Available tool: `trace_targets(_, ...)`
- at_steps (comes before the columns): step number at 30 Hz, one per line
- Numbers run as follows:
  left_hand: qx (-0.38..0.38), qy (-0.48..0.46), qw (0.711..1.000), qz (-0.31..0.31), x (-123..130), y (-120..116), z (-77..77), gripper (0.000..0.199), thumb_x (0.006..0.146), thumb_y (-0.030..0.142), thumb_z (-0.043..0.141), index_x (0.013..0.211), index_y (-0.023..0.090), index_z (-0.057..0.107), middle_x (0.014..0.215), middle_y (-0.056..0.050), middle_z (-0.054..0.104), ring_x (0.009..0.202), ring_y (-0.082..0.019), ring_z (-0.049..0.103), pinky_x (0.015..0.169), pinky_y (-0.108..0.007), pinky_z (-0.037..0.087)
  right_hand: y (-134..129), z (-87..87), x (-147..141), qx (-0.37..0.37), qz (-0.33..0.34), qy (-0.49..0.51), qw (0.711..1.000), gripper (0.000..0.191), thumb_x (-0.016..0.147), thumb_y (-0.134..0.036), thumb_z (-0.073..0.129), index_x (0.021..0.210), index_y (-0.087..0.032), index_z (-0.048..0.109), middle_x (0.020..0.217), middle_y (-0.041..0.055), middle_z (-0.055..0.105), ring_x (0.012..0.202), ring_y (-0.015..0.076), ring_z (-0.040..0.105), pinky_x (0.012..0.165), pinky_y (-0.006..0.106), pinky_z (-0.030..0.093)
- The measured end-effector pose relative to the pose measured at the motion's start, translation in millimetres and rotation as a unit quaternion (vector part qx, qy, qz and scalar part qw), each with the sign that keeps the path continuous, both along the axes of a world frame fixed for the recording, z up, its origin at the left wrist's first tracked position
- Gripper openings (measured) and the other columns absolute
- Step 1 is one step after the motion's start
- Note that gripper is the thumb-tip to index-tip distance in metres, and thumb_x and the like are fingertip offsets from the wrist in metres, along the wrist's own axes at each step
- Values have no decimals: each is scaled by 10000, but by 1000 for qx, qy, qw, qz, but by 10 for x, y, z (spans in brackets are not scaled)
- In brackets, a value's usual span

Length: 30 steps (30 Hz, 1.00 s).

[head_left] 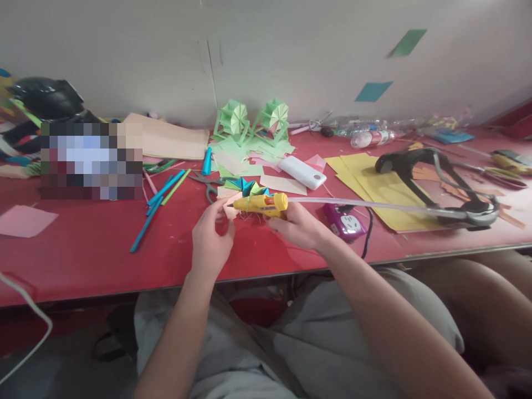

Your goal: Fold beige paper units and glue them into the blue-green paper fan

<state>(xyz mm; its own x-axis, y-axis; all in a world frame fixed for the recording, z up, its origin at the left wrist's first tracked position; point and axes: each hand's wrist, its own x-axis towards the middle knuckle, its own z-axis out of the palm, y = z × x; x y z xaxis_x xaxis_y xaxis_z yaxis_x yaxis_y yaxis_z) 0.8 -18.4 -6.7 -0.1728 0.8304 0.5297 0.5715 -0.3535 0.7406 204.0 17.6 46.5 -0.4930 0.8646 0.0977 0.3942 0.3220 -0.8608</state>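
My left hand (211,238) pinches a small pale pink piece of paper (233,209) above the table. In my right hand (300,226) is a yellow glue gun (261,205), with a long clear glue stick (366,204) sticking out of its back to the right. The nozzle points left and lies at the pink paper; whether it touches cannot be made out. Just behind the gun sits a folded blue and green paper piece (249,187), partly hidden by it. Scissors (211,191) lie behind my left hand.
Blue paper sticks (152,208) lie to the left. Two green paper wheels (274,115) stand near the wall. A white power bank (302,172), yellow sheets (357,183), a purple power socket (347,224) with a black cord and a black headset-like frame (419,183) are on the right.
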Motion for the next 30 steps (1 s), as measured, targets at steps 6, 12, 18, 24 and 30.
trace_targets(6, -1, -6, 1000, -10, 2, 3, -15, 401, 869, 176, 624, 1268, 218, 601, 1144, -85, 744, 1010, -213, 725, 931, -358, 591, -12, 19, -7, 29, -1, -19, 999, 178, 774, -165, 469, 909, -184, 582, 763, -6, 584, 672, 148, 511, 619, 273, 421)
trace_targets(12, -9, -2, 1000, 0, -11, 4, -27, 428, 850, 177, 635, 1275, 226, 607, 1203, -94, 721, 999, -218, 721, 916, -362, 597, -30, 50, -10, 40, -3, -30, 999, 127, 761, -161, 459, 840, -192, 553, 695, -19, 537, 637, 140, 475, 597, 268, 397)
trace_targets(18, -13, 3, 1000, 6, -17, 7, -18, 459, 823, 148, 639, 1275, 226, 613, 1208, -87, 714, 988, -212, 713, 903, -350, 591, -42, 70, -9, 63, 1, -40, 997, 82, 754, -166, 457, 793, -207, 517, 648, -31, 496, 638, 143, 475, 603, 269, 397)
trace_targets(24, -19, -2, 1000, 7, -20, 5, -10, 477, 815, 137, 637, 1284, 220, 609, 1209, -92, 713, 980, -215, 710, 891, -352, 590, -72, 109, -15, 73, -16, -71, 995, 66, 735, -161, 458, 732, -218, 491, 652, -13, 514, 677, 167, 513, 629, 287, 405)
trace_targets(30, -20, -9, 1000, -1, -5, 6, -3, 465, 820, 136, 622, 1279, 212, 614, 1212, -96, 711, 968, -211, 713, 874, -345, 591, -80, 99, -12, 89, -29, -112, 989, 85, 750, -157, 481, 690, -217, 468, 637, -6, 520, 620, 152, 479, 585, 283, 357)
